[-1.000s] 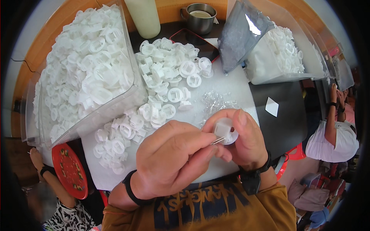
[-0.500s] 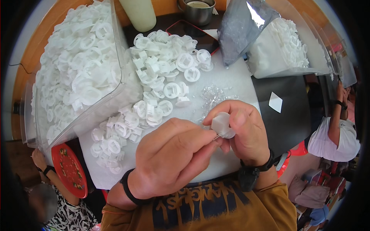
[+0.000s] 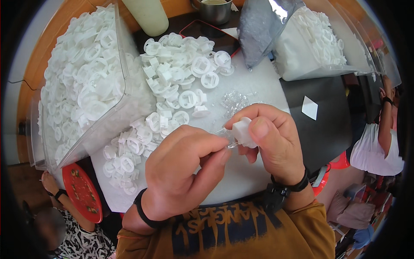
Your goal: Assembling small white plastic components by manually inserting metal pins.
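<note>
My right hand (image 3: 278, 146) pinches a small white plastic part (image 3: 243, 131) between thumb and fingers. Close against its left side, my left hand (image 3: 179, 170) is closed on a thin clear plastic piece (image 3: 232, 145) at its fingertips. Whether that piece touches the white part I cannot tell. Just beyond my hands lies a small heap of thin clear pieces (image 3: 235, 101). A larger pile of white plastic parts (image 3: 172, 71), round with square centres, spreads beyond and to the left on a pale work sheet (image 3: 241, 185).
At left stands a clear bin (image 3: 125, 71) heaped with white parts. Far right are another filled bin (image 3: 362, 64) and a grey plastic bag (image 3: 263, 32). A bottle (image 3: 148, 17), metal cup (image 3: 215, 11) and red-edged dark flat object (image 3: 211, 36) stand behind. People sit at both sides.
My left fingertips have drawn a little left, away from the white part, and the clear piece now shows between the hands. The whole view has shifted slightly.
</note>
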### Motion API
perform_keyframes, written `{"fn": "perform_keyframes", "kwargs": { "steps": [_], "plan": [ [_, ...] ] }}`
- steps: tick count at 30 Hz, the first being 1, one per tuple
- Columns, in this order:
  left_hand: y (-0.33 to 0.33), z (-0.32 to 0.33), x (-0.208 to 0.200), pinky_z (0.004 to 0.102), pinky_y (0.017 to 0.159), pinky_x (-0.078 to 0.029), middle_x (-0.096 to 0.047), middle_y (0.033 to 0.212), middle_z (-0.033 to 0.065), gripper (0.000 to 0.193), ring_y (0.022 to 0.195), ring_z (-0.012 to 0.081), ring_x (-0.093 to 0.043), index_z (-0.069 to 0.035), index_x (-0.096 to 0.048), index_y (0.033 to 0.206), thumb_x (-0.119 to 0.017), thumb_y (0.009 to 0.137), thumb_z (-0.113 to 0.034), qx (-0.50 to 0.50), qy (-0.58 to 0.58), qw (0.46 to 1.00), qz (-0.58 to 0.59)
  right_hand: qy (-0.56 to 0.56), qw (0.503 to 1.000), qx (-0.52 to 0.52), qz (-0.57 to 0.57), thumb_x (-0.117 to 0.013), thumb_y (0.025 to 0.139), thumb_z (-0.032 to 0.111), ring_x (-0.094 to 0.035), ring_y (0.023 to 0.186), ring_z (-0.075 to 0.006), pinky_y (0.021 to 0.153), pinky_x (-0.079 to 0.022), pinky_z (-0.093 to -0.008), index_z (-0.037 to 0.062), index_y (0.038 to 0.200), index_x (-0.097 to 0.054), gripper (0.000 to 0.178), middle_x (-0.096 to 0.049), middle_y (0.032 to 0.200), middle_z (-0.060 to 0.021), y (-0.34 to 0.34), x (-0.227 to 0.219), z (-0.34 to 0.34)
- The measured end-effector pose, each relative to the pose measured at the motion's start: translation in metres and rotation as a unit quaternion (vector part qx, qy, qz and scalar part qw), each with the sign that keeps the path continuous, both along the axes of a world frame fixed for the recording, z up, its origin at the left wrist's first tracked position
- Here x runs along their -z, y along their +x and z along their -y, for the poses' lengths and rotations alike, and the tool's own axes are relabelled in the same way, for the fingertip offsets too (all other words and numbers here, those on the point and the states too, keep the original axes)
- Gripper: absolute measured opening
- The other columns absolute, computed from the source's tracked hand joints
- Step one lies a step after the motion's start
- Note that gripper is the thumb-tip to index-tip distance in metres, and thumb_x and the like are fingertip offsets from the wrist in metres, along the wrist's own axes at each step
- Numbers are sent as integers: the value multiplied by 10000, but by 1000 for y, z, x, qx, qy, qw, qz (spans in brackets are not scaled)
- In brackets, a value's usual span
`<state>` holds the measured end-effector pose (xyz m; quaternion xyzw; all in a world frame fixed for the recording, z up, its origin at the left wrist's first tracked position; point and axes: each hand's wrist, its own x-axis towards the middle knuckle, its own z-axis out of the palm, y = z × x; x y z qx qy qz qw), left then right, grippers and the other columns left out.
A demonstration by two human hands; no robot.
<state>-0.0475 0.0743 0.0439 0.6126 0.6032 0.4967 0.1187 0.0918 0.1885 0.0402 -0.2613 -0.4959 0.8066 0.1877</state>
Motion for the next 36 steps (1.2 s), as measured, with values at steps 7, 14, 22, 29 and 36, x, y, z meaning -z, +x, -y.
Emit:
{"fn": "perform_keyframes", "kwargs": {
  "steps": [7,14,22,29,36],
  "plan": [
    [10,-2,-2,267,539,-416,-595,713,78,173,607,180,-543,-12,-595,868,-645,722,66,-19,3,999,-31,29,999,19,17,-616,876,221,-458,648,-25,537,-360,-177,26,846,-640,199,-555,714,27,-3,3,9],
    [14,-1,-3,266,533,-418,-592,705,76,195,593,178,-544,-13,-596,846,-653,688,87,-29,-1,999,-25,65,997,39,0,-635,855,188,-445,647,-35,567,-363,-195,19,759,-597,198,-551,692,21,-2,6,11],
    [12,1,-7,304,474,-436,-561,673,115,218,549,236,-552,-2,-583,846,-662,677,110,-1,-1,1000,-32,242,968,54,-40,-658,824,197,-459,613,-46,532,-371,-208,14,727,-593,217,-555,644,-3,-2,17,12],
    [8,-3,-2,274,481,-428,-565,701,99,181,547,212,-548,-13,-590,855,-666,710,65,13,-24,1000,-3,88,996,23,6,-610,880,255,-397,619,-42,526,-329,-217,20,682,-560,311,-490,628,27,-4,14,8],
    [17,0,-12,244,500,-426,-570,727,67,124,588,136,-554,-24,-593,837,-646,747,42,-20,-46,998,33,123,987,65,-82,-601,889,259,-379,607,-42,516,-315,-216,15,684,-559,321,-464,615,37,-7,17,13]
  ]
}}
